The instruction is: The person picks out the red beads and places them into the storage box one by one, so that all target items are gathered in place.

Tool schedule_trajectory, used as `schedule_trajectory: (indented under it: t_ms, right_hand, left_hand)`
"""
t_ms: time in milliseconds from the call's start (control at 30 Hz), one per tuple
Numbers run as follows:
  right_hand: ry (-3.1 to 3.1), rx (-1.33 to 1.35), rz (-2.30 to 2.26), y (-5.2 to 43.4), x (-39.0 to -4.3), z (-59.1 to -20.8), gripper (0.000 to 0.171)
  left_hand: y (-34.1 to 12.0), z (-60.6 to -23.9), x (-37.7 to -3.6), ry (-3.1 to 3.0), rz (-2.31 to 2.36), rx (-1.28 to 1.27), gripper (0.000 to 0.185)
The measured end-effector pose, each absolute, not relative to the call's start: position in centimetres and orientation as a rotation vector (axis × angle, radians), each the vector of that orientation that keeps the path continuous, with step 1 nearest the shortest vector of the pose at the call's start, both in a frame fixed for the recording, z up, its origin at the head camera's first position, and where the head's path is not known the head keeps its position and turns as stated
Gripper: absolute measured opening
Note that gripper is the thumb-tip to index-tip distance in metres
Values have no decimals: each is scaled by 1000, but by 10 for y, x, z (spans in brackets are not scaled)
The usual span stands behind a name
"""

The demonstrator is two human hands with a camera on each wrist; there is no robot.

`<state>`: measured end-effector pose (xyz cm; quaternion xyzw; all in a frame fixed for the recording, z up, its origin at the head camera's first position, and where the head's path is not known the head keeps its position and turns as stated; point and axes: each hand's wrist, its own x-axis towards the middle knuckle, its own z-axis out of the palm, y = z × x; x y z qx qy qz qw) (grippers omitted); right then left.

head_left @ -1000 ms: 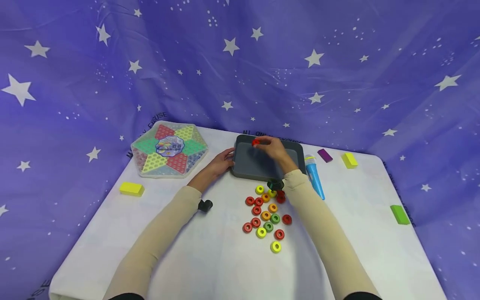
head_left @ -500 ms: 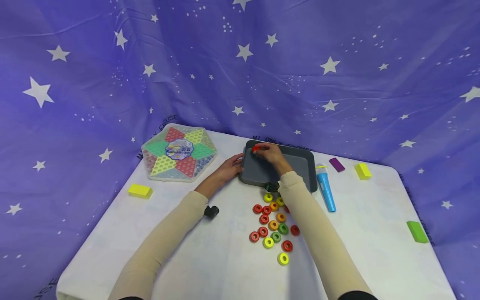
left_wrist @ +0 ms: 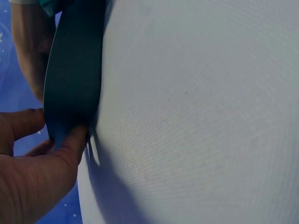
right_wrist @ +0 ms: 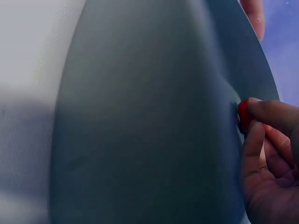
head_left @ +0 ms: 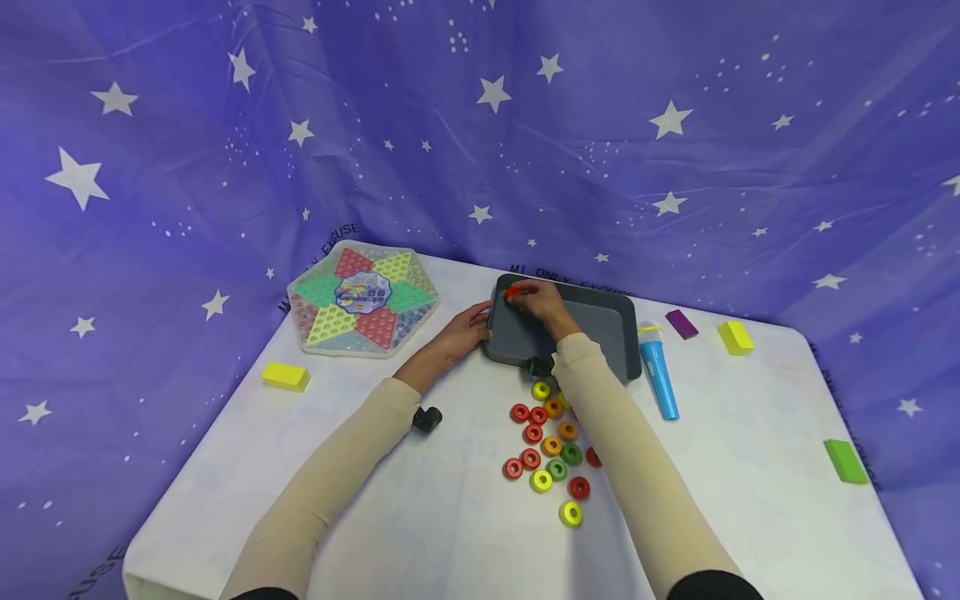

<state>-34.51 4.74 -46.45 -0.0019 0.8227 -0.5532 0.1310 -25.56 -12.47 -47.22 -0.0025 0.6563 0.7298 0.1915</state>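
The right hand (head_left: 538, 302) pinches a red ring (head_left: 512, 292) in its grip, thumb and fingertips (right_wrist: 254, 140) closed on it, over the far left corner of the grey tray (head_left: 600, 333). In the right wrist view the ring (right_wrist: 243, 115) sits just above the tray's inner wall (right_wrist: 140, 140). The left hand (head_left: 467, 327) grips the tray's left rim, its thumb (left_wrist: 70, 144) pressed against the outer wall (left_wrist: 72, 79). The tray floor, as far as it shows, holds no loose pieces. On the white worktop (head_left: 420, 517) near the tray lies a cluster of rings (head_left: 551, 446): about six red, three yellow, three orange and two green, some hidden by the right sleeve. Around them lie two yellow blocks, one green block (head_left: 846, 461), one purple block (head_left: 681, 323), one blue toy microphone (head_left: 660, 367) and one hexagonal game board (head_left: 363, 298).
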Motion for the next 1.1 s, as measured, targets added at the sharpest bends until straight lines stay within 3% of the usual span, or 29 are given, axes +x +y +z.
schedule_trajectory:
  t_ms: [500,1100]
  right_hand:
    - [2399,-2,-1569,56,-335,-468,39]
    - [2420,23,-1610,86,-311,-424,45]
  left_hand:
    - [-120,-477,-249,1843,2045,-21,67]
    - [-122,-466,-259,1974,1976,-70,64]
